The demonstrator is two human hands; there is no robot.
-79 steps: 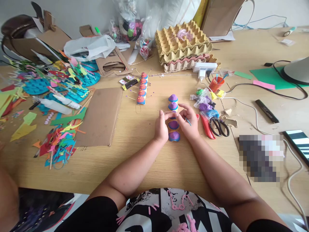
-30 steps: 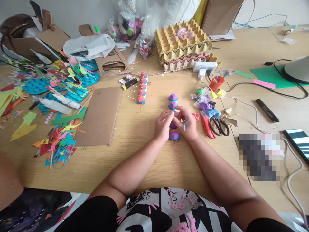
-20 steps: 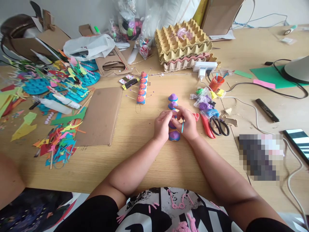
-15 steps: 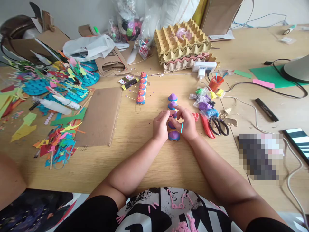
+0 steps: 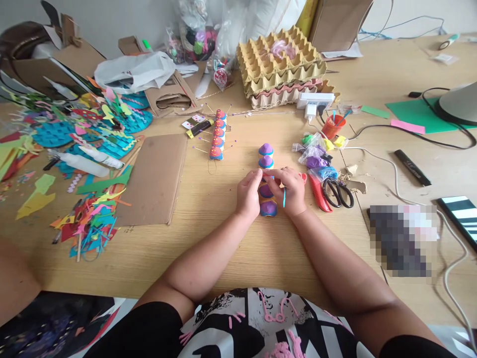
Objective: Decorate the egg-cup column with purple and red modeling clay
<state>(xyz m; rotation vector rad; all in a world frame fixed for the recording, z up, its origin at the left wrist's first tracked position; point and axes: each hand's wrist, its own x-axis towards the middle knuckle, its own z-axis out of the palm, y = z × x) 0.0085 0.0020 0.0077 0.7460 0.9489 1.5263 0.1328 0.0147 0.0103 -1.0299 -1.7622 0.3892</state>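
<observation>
A row of egg-carton cups painted blue and yellow, each topped with purple clay [image 5: 268, 208], stands on the table beneath my hands. My left hand [image 5: 248, 195] is closed, thumb and fingertips pinched together above the middle of the row; whatever they pinch is too small to make out. Facing it, my right hand [image 5: 292, 191] has its fingertips at the left fingertips. A thin blue stick [image 5: 284, 198] is tucked in the right hand's curled fingers and points down. Further left stands a similar row of cups with orange-red clay faces [image 5: 216, 140] and pins sticking out sideways.
Right of my hands lie a red cutter [image 5: 319, 194], black-handled scissors [image 5: 337, 194], bagged clay [image 5: 316, 161] and an orange cup [image 5: 333, 127]. Egg trays [image 5: 281, 64] are stacked behind. A cardboard sheet [image 5: 152, 179] and paper scraps [image 5: 100, 214] lie left. Someone's arm [image 5: 17, 271] shows at left.
My right hand has shifted slightly right and its index finger now reaches flatter toward the left fingertips. The blue stick has moved slightly right with it. My left hand stays nearly in place.
</observation>
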